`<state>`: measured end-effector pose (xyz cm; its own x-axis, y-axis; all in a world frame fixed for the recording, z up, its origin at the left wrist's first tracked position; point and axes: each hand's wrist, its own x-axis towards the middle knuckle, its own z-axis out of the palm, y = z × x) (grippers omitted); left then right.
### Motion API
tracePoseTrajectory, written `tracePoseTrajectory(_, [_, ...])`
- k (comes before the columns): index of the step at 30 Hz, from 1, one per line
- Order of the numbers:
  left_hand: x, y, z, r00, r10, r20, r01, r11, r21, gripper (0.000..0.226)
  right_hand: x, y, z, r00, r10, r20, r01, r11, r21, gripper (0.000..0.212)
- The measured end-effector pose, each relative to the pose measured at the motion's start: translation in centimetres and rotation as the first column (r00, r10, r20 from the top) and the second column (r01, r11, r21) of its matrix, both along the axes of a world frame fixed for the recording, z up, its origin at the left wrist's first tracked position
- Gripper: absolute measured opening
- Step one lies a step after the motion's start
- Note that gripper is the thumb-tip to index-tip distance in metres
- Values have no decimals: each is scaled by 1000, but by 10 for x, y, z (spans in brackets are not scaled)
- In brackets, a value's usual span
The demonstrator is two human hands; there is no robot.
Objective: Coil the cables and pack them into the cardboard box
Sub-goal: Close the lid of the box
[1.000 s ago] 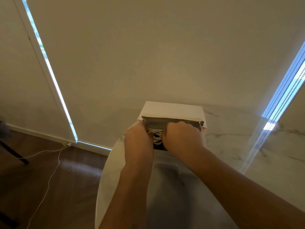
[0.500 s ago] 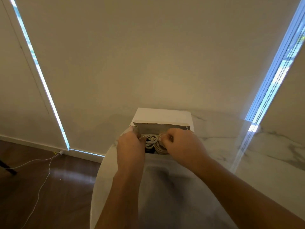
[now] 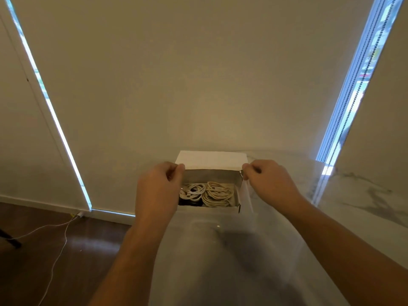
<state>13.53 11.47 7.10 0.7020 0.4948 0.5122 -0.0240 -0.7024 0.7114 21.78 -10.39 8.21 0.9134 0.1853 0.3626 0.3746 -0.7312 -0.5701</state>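
The cardboard box sits open on the marble table, close to its far edge by the wall. The left hand pinches the left corner of the raised lid flap, and the right hand pinches its right corner. Below and between both grips, two pale coiled cables lie side by side inside the box.

Cardboard box mouth: open from above, floor filled by white cable coil at 9 o'clock and cream cable coil at 3 o'clock, touching. Raised lid blocks the 12 o'clock side; left hand and right hand pinch its corners at 10 and 2 o'clock. Marble table at 6 o'clock lies bare between the forearms.
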Motion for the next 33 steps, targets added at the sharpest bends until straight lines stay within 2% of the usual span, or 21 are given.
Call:
tracePoseTrajectory(3, [14, 10, 2, 1000, -7, 19, 6, 999, 42, 27, 9, -1, 2, 998, -68, -18, 67, 997, -43, 44])
tracePoseTrajectory(7, [37, 23, -6, 994, -35, -102, 43, 997, 69, 37, 22, 4, -1, 992, -114, -59, 107, 988, -110, 43])
tracePoseTrajectory(12, [45, 38, -5, 975, -50, -218, 64, 996, 58, 39, 36, 10, -1, 979, -43, -197, 22, 994, -109, 54])
tracePoseTrajectory(15, [47, 45, -9, 938, -137, -317, 139, 990, -14, 44, 39, 13, 2, 961, -7, -275, -9, 998, -58, 48])
tracePoseTrajectory(19, [53, 48, -10, 931, -231, -282, 192, 968, -159, 48, 40, 15, 5, 962, 29, -271, -31, 1000, -1, 40])
tracePoseTrajectory(23, [57, 48, -9, 930, -264, -256, 208, 952, -225, 39, 38, 20, 7, 961, 48, -272, -40, 999, 37, 33])
tracePoseTrajectory(29, [48, 52, -14, 927, -233, -295, 202, 971, -131, 32, 36, 17, 1, 946, 86, -311, -87, 996, 10, 24])
tracePoseTrajectory(33, [45, 56, -17, 918, -261, -299, 230, 964, -135, 28, 35, 14, -4, 942, 100, -321, -100, 995, 18, 23])
